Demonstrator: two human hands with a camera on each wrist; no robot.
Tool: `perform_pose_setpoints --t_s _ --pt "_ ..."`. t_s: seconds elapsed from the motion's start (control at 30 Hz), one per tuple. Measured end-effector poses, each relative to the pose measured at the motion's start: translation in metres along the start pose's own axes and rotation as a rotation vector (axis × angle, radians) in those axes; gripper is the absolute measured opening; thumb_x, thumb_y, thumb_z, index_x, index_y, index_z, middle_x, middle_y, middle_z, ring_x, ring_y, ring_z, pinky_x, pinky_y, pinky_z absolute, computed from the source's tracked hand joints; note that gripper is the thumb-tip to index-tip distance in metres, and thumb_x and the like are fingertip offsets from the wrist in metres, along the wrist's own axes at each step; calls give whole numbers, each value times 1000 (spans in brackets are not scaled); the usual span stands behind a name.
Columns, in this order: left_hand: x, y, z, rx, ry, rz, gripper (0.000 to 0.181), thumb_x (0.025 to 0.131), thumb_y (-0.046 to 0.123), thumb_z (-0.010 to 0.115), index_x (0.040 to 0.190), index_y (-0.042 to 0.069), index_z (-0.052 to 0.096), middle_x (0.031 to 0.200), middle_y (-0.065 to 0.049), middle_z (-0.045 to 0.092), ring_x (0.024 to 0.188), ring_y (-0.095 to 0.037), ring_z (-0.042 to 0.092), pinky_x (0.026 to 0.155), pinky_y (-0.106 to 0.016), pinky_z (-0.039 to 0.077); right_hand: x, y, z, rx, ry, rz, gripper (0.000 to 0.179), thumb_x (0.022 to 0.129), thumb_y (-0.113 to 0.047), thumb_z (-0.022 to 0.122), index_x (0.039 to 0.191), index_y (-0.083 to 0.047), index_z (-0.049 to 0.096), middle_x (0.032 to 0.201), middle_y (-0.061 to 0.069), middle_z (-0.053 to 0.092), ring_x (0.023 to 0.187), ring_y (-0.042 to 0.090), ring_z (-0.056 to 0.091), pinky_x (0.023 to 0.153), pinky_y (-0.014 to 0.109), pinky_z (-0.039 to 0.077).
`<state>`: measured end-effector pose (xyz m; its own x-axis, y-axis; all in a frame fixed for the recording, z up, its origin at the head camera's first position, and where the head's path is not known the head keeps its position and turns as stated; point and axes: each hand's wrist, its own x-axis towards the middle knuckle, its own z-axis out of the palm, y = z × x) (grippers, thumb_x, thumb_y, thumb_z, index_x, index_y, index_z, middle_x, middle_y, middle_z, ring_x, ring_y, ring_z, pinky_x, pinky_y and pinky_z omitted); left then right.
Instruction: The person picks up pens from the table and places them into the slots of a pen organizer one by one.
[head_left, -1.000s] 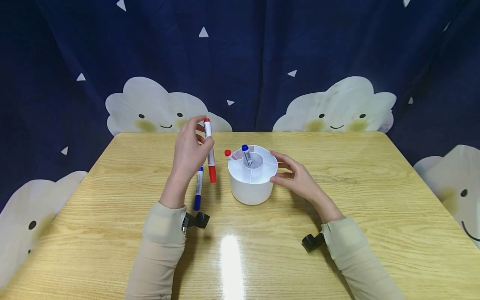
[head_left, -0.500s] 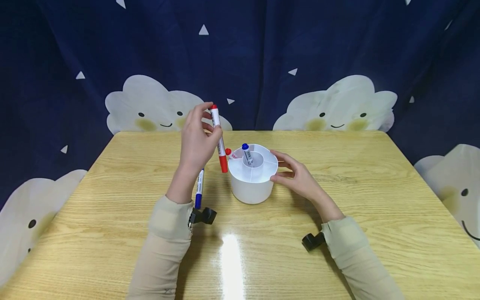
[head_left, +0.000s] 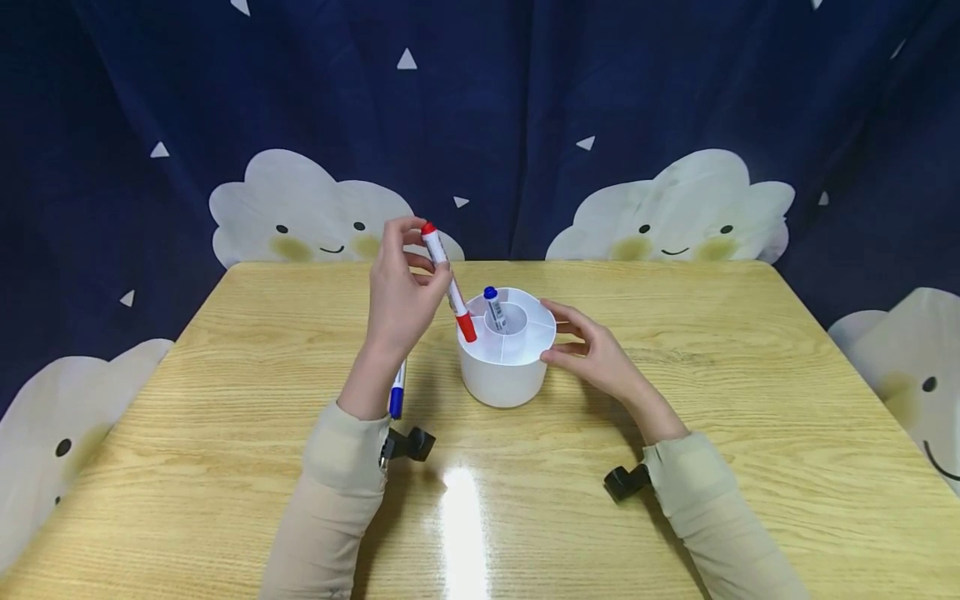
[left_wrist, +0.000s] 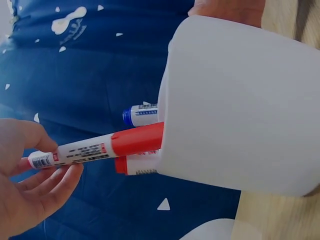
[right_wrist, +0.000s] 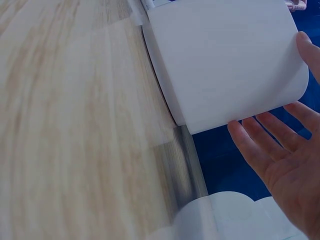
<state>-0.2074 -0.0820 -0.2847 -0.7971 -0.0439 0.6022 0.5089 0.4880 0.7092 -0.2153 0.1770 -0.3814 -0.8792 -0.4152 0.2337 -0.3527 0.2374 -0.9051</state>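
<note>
My left hand (head_left: 401,292) pinches a red marker (head_left: 446,271) near its upper end, between thumb and fingers. The marker slants, its red cap low over the left section of a round white pen holder (head_left: 502,383). In the left wrist view the cap's tip disappears behind the holder's rim. A blue-capped marker (head_left: 495,310) stands in the holder's centre ring. Another red marker (left_wrist: 142,162) pokes out beside the held one; in the head view it is mostly hidden. On the holder's right side my right hand (head_left: 592,354) grips the wall, thumb and fingers spread apart.
A blue marker (head_left: 397,396) lies on the wooden table (head_left: 562,517), partly covered by my left forearm. Behind the table's far edge hangs a dark blue curtain (head_left: 480,108) with cloud prints. Each wrist carries a small black camera.
My left hand has carried the red marker to the right, first up and then down, and tilted it over the holder's left section. The right hand and the holder stay put.
</note>
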Motion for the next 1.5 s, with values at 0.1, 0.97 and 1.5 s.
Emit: perform_pose_setpoints --t_s 0.1,0.97,1.5 --pt "-4 -4 -1 -15 -17 -9 47 78 2 61 119 8 39 104 -12 53 76 -16 58 64 -24 54 0 2 0 2 -1 -9 66 80 -13 69 138 -20 38 130 8 48 113 26 50 92 48 43" --pt "-20 -26 -7 88 -304 26 27 79 6 63 100 6 46 89 -6 60 72 -16 60 68 -29 54 -1 0 -1 -2 0 -18 67 80 -11 69 138 -19 38 130 8 48 114 27 50 92 45 44" --pt "-24 -33 -3 202 -419 92 18 81 10 63 95 9 52 82 -3 62 67 -14 56 61 -25 48 -1 -3 0 -6 3 -17 66 80 -11 68 138 -17 38 129 9 48 113 28 50 92 47 44"
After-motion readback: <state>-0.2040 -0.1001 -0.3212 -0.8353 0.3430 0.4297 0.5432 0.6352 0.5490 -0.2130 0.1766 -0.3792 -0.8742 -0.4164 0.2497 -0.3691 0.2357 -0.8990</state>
